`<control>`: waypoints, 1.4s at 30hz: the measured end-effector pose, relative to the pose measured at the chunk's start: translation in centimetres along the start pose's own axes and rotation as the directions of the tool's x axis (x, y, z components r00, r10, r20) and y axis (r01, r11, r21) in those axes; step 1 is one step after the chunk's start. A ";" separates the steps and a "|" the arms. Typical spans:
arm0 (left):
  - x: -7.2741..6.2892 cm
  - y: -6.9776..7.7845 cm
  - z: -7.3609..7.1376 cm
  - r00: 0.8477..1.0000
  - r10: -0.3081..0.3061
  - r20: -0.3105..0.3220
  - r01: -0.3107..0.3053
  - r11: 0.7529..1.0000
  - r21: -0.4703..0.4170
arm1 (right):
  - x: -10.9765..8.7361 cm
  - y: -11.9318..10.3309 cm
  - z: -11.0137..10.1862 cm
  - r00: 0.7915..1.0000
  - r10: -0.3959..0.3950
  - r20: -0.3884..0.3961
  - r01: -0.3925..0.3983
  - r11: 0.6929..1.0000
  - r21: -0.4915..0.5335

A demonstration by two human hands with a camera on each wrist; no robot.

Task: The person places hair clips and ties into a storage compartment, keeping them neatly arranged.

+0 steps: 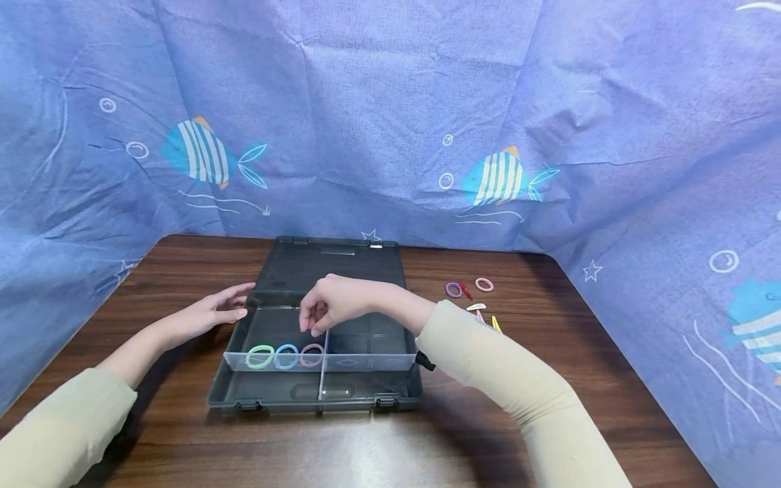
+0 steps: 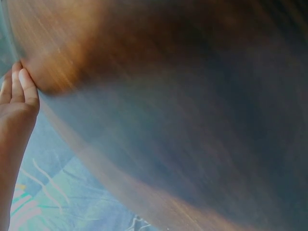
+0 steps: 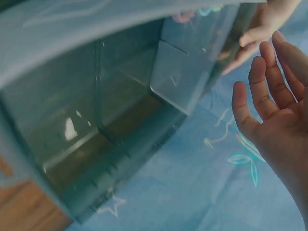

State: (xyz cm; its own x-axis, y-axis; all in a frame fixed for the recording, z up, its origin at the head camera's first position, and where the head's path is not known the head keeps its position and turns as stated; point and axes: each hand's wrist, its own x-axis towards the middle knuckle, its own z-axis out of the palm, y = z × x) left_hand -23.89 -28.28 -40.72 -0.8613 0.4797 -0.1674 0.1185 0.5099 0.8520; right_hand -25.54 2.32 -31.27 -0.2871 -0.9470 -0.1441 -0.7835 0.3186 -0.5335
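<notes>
A dark see-through box (image 1: 369,401) lies on the table with its lid (image 1: 338,268) folded back. Inside, against a clear divider (image 1: 378,362), a green hair tie (image 1: 260,366), a blue hair tie (image 1: 278,362) and a pink hair tie (image 1: 303,361) sit in a row on the left. Above the left compartment hovers my right hand (image 1: 338,301), its fingers loosely bent; in the right wrist view that hand (image 3: 279,106) holds nothing. My left hand (image 1: 204,315) is at the box's left side, fingers extended, seemingly touching its edge.
Right of the box on the wooden table (image 1: 293,447) lie a purple hair tie (image 1: 447,291), another pink hair tie (image 1: 484,289), a red clip (image 1: 466,291), a whitish clip (image 1: 476,307) and a yellow clip (image 1: 496,325). A blue fish-patterned cloth (image 1: 378,122) hangs behind the table.
</notes>
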 end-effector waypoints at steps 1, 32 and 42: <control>0.0 0.0 0.0 1.000 0.002 -0.001 -0.002 1.000 0.002 | -0.2 0.0 -0.2 1.000 -0.004 -0.006 0.004 1.000 -0.003; -0.1 0.1 0.0 1.000 -0.011 -0.003 0.011 1.000 0.009 | -11.6 0.8 -7.4 0.974 0.100 -0.202 -0.115 0.991 -0.062; -0.1 0.2 -0.1 1.000 -0.028 0.001 0.028 1.000 0.013 | -15.5 2.6 -8.4 0.944 0.129 -0.305 -0.170 0.979 -0.113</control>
State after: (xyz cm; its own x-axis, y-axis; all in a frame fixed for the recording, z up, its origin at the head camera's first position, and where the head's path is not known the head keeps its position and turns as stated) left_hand -23.83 -28.28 -40.50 -0.8637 0.4659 -0.1921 0.1003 0.5325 0.8404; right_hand -27.70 18.19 -23.42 -0.5401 -0.8402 0.0494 -0.7803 0.4779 -0.4033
